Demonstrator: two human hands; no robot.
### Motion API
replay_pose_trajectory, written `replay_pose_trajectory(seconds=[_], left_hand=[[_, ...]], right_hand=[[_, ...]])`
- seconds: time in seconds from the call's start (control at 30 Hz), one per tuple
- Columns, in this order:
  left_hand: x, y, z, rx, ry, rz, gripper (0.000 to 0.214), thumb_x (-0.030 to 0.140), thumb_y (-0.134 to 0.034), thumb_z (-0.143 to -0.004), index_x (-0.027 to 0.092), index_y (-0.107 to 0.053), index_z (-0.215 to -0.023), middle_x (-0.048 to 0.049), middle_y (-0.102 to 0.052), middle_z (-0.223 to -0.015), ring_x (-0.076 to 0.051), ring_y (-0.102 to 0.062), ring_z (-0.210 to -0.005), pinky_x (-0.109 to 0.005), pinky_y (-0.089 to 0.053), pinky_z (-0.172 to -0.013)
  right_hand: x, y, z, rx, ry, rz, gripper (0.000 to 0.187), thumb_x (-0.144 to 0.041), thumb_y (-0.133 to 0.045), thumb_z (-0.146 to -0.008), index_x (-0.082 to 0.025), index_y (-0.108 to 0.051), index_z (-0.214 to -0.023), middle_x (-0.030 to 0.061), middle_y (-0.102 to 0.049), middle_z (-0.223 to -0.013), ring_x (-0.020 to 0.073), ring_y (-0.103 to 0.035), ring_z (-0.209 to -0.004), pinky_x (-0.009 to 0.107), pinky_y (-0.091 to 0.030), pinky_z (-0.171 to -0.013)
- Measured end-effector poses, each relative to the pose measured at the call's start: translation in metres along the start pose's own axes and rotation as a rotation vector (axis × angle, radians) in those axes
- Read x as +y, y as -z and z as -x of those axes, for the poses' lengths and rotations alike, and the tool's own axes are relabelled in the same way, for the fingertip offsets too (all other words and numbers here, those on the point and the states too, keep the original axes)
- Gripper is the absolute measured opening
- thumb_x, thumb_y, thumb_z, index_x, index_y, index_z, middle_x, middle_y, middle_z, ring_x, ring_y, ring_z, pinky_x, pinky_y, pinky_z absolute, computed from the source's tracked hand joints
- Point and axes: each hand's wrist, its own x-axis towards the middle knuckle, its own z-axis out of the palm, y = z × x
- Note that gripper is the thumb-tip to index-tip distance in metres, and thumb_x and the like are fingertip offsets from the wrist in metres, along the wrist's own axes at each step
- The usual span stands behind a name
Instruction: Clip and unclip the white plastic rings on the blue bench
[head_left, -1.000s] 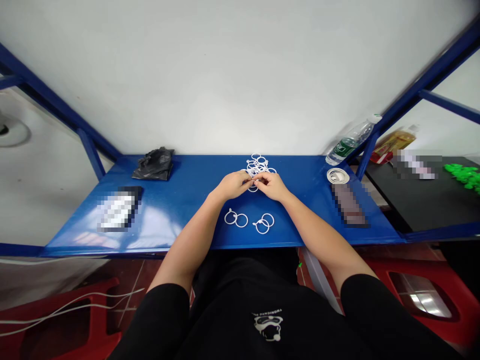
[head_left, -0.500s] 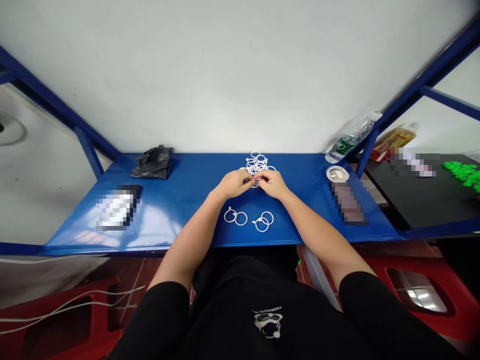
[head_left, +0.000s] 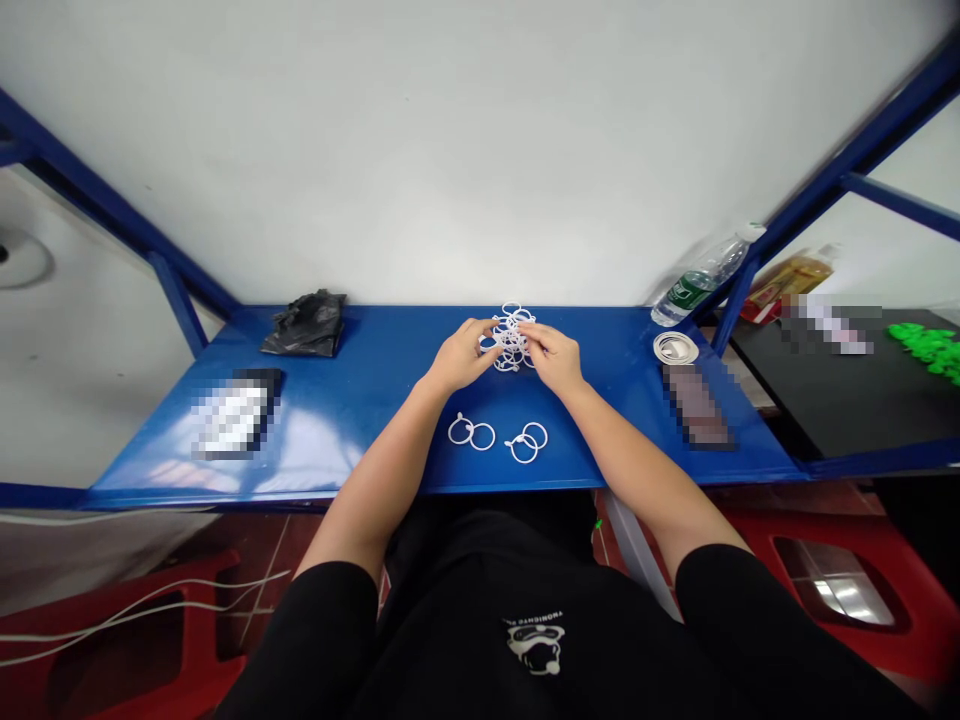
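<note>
A pile of white curtain rings (head_left: pixel 511 312), each with a small tab, lies toward the back middle of the blue table (head_left: pixel 390 350). My left hand (head_left: pixel 461 355) is at the left side of this pile, thumb and fingers apart, with nothing visible between them. On the pile's right side is my right hand (head_left: pixel 555 358), its fingers stretched over the rings and the thumb apart from them. Nearer the front edge lie two pairs of overlapping rings, a left pair (head_left: pixel 482 449) and a right pair (head_left: pixel 523 461). Parts of the pile are hidden behind my fingers.
A crumpled black bag (head_left: pixel 307 325) and a blurred dark item (head_left: pixel 262 385) are on the left. At the right are a water bottle (head_left: pixel 694 285), a white coil (head_left: pixel 675 348) and a blurred brown item (head_left: pixel 697 405). Blue frame bars (head_left: pixel 180 305) rise at both sides.
My hands, whose fingertips met in front of the pile, have moved apart and slightly back to its two sides. More of the pile shows between them. Both front pairs stay in place.
</note>
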Motion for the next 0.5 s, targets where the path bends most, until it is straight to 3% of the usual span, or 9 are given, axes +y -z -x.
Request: replay_pose_trajectory(seconds=[0.1, 0.2, 0.33, 0.5], left_hand=[[0.001, -0.001, -0.001, -0.089, 0.02, 0.065, 0.041, 0.035, -0.069, -0.097, 0.019, -0.067, -0.135, -0.0071, -0.073, -0.115, -0.014, -0.064, -0.078, -0.03, -0.053, -0.081], [0.012, -0.007, 0.001, -0.281, 0.006, 0.123, 0.036, 0.044, -0.076, -0.093, 0.019, -0.075, -0.118, -0.0054, -0.077, -0.102, -0.017, -0.068, -0.08, -0.032, -0.054, -0.079], [0.031, -0.016, 0.006, -0.493, -0.05, 0.117, 0.049, 0.055, -0.087, -0.081, 0.02, -0.078, -0.114, -0.0058, -0.078, -0.1, -0.022, -0.072, -0.085, -0.033, -0.055, -0.078], [0.041, -0.028, 0.009, -0.538, -0.154, -0.005, 0.038, 0.048, -0.085, -0.085, 0.022, -0.078, -0.112, -0.0051, -0.077, -0.102, -0.023, -0.073, -0.092, -0.034, -0.054, -0.081]], right_hand=[[0.011, 0.002, -0.003, 0.003, -0.069, 0.03, 0.038, -0.019, -0.061, -0.095, -0.032, -0.079, -0.125, 0.0006, -0.077, -0.134, 0.0237, -0.074, -0.118, 0.043, -0.063, -0.103], [0.018, 0.002, -0.004, -0.031, -0.149, 0.021, 0.035, -0.023, -0.067, -0.091, -0.03, -0.08, -0.123, 0.0041, -0.074, -0.14, 0.0209, -0.077, -0.091, 0.041, -0.066, -0.09], [0.016, 0.002, -0.003, 0.014, -0.181, 0.0, 0.026, -0.027, -0.066, -0.093, -0.024, -0.082, -0.114, 0.0092, -0.077, -0.133, 0.0144, -0.068, -0.065, 0.037, -0.064, -0.076], [0.01, 0.0, -0.002, 0.028, -0.127, 0.019, 0.021, -0.025, -0.066, -0.093, -0.024, -0.082, -0.106, 0.0074, -0.08, -0.12, 0.0137, -0.064, -0.063, 0.034, -0.061, -0.072]])
